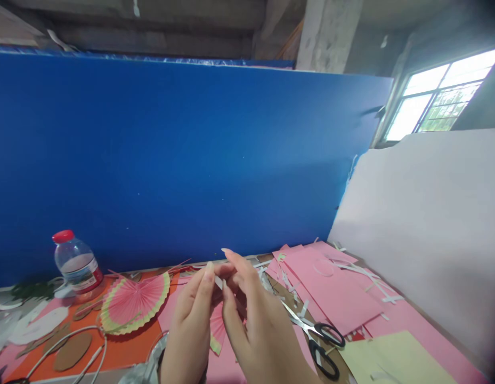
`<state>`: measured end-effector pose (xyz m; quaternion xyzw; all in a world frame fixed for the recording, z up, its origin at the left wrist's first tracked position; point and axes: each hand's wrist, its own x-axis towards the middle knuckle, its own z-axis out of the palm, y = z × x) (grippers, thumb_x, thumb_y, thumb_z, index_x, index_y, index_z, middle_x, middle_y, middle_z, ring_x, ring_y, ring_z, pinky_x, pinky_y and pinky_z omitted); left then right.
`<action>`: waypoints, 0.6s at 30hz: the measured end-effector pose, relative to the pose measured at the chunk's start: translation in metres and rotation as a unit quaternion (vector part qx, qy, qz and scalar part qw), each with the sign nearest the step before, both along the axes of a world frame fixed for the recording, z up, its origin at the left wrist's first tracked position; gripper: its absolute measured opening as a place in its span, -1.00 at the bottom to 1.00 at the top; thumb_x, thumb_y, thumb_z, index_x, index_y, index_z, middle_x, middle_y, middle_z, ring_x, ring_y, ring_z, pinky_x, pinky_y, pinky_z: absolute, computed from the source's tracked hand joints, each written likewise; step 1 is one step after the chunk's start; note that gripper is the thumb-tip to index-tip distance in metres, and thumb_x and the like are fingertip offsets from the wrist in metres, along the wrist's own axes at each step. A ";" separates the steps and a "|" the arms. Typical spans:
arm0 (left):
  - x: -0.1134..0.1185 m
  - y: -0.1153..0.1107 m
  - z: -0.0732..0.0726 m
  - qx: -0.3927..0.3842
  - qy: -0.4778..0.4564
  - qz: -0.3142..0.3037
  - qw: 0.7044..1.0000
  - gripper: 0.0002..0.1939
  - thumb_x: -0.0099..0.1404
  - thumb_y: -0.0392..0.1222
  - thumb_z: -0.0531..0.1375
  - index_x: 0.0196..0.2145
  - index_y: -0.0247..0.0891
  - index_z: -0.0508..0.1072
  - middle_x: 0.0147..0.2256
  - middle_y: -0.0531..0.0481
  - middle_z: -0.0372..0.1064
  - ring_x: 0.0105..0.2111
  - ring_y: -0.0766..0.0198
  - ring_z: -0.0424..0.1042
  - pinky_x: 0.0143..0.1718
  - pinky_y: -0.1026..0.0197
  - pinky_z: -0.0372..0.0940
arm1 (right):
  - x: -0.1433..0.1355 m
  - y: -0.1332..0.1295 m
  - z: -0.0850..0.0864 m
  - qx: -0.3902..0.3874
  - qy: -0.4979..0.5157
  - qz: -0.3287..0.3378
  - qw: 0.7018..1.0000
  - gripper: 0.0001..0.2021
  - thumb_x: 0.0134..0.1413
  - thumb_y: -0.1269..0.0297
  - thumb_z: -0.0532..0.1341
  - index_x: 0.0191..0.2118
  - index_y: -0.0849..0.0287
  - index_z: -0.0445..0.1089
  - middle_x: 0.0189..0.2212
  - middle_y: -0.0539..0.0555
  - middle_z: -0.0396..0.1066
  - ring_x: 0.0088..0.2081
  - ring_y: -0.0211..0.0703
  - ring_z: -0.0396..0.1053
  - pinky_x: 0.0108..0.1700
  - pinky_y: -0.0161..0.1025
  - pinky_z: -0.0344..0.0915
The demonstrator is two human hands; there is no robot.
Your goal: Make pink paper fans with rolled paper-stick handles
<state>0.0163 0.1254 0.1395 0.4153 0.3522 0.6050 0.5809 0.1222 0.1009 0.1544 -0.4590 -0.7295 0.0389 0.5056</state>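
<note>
My left hand (193,312) and my right hand (257,322) meet in the lower middle of the view, raised over the work surface. Between their pinched fingertips is a small white strip (219,282), mostly covered by the fingers, so its material is unclear. The right index finger points up, away from the strip. Partly hidden beneath the hands is a pleated pink paper piece (216,333) with a pale yellow edge. Left of them lies a pleated pink paper fan (137,304) with a yellow rim. Open scissors (311,332) with black handles lie to the right.
A red-capped plastic bottle (77,264) stands at the left on orange paper (145,346). Cardboard ovals (72,352) and a white cable (105,341) lie near it. Pink sheets (327,285), paper scraps and a yellow sheet (395,357) cover the right. A blue panel (183,160) rises behind.
</note>
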 end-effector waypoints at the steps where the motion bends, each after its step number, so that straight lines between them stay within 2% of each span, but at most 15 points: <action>1: 0.000 0.000 -0.001 -0.004 -0.004 0.005 1.000 -0.76 0.22 0.00 0.22 -0.22 -0.13 0.57 -0.24 0.04 0.55 -0.23 0.29 0.50 -0.30 0.43 0.38 | 0.000 0.000 0.000 0.000 -0.005 -0.002 1.000 -0.55 0.20 0.47 0.00 0.19 0.07 -0.01 -0.17 0.10 0.51 -0.24 -0.09 0.52 -0.34 -0.21 0.46; 4: 0.000 0.001 -0.003 -0.022 -0.036 -0.012 0.999 -0.75 0.23 -0.02 0.22 -0.19 -0.14 0.56 -0.22 0.02 0.54 -0.22 0.28 0.50 -0.30 0.42 0.37 | -0.001 0.000 0.000 -0.008 -0.015 -0.006 1.000 -0.56 0.21 0.47 0.00 0.18 0.10 0.02 -0.13 0.12 0.49 -0.18 -0.08 0.50 -0.29 -0.19 0.46; 10: 0.001 -0.001 0.001 -0.045 -0.106 -0.030 0.993 -0.79 0.14 -0.09 0.30 -0.26 -0.19 0.60 -0.27 -0.05 0.55 -0.22 0.16 0.51 -0.27 0.30 0.39 | -0.002 0.002 -0.002 -0.005 -0.029 -0.022 0.999 -0.55 0.20 0.47 0.02 0.19 0.12 0.02 -0.15 0.13 0.50 -0.19 -0.06 0.50 -0.27 -0.14 0.46; 15: 0.001 -0.001 0.002 -0.053 -0.116 -0.041 0.991 -0.81 0.18 -0.10 0.27 -0.25 -0.16 0.60 -0.27 -0.04 0.54 -0.23 0.21 0.50 -0.28 0.35 0.37 | -0.001 0.000 -0.001 -0.019 -0.024 -0.026 0.999 -0.56 0.20 0.47 0.03 0.19 0.13 0.04 -0.16 0.13 0.51 -0.20 -0.06 0.50 -0.28 -0.17 0.46; 18: 0.000 0.000 0.003 -0.052 -0.127 -0.051 0.989 -0.80 0.17 -0.10 0.29 -0.24 -0.16 0.60 -0.34 -0.02 0.54 -0.31 0.30 0.50 -0.34 0.41 0.36 | -0.001 0.001 -0.001 -0.022 -0.023 -0.026 0.999 -0.58 0.21 0.45 0.02 0.17 0.12 0.05 -0.17 0.12 0.51 -0.21 -0.05 0.51 -0.31 -0.17 0.46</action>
